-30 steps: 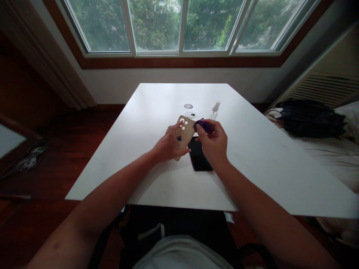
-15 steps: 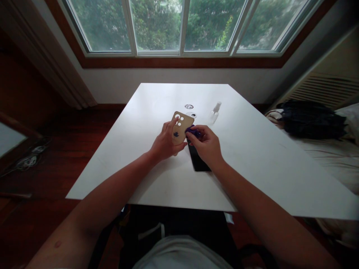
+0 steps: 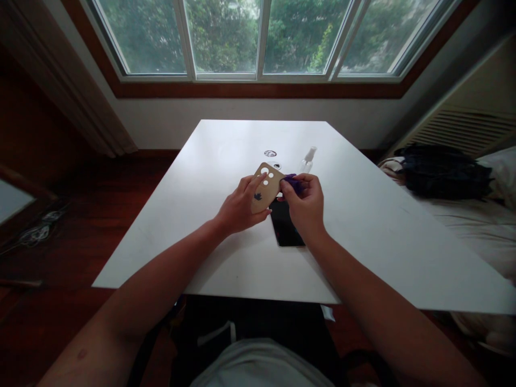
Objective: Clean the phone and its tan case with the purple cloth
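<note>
A tan phone case (image 3: 269, 189) with round camera holes and a dark leaf mark is tilted above the table, with my left hand (image 3: 242, 205) closed around its left and lower edges. My right hand (image 3: 307, 201) pinches a bunched purple cloth (image 3: 294, 184) against the case's upper right corner. Beneath both hands a dark phone (image 3: 285, 228) lies flat, screen up; its upper part is partly covered by my right hand.
On the white table (image 3: 169, 242), a clear spray bottle (image 3: 308, 159) stands beyond my right hand. Two small round items, a ring-like one (image 3: 270, 153) and another (image 3: 276, 166), lie behind the case. A dark bundle (image 3: 447, 172) rests on bedding at the right.
The case has shifted slightly right and turned clockwise in my left hand. My right hand has moved the purple cloth right and up, from the case's right side to its upper right corner.
</note>
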The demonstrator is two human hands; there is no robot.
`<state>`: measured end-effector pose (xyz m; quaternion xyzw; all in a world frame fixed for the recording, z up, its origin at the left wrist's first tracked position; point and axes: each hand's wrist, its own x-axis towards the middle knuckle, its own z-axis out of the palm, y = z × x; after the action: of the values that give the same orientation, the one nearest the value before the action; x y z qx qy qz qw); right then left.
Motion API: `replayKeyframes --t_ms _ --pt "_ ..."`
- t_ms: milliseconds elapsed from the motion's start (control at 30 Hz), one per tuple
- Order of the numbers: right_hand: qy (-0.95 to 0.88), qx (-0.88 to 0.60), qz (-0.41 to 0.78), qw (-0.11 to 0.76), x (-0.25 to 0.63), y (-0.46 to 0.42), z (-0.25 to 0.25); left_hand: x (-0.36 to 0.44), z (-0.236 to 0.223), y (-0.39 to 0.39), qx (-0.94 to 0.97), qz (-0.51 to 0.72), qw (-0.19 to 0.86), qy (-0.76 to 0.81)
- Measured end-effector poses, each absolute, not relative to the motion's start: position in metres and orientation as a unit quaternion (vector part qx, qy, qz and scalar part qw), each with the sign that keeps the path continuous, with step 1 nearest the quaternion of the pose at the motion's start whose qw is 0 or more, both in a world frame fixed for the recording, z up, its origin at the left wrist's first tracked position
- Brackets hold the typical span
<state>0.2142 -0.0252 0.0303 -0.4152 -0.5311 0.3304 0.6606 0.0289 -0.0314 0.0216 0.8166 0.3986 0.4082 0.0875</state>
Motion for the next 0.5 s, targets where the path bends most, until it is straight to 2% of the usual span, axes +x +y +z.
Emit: replayKeyframes --t_ms 300,500 --pt "-0.558 -0.391 0.394 0.617 0.215 -0.025 0.026 0.027 0.018 -0.027 0.806 0.412 0.099 0.413" --pt "-0.553 -0.403 0.330 0.651 0.212 -0.028 0.029 0.024 0.018 -0.021 0.829 0.429 0.101 0.344"
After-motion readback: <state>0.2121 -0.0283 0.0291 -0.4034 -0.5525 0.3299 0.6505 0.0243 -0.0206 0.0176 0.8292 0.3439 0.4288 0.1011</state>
